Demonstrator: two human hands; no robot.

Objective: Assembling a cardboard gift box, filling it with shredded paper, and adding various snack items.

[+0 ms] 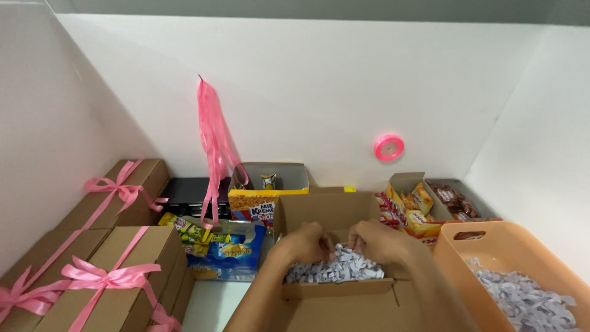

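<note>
While both hands work in the open cardboard box (335,215), we see the left hand (305,242) and right hand (376,240) with fingers pinching white shredded paper (337,269) | spread it evenly, lightly | orange bin (458,252) just beside, right

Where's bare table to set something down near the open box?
One bare strip of white table shows, between the ribboned boxes and the open cardboard box. Behind it snack packets crowd the surface; right of the box, the orange bin sits close. Both hands fill the box.
</note>
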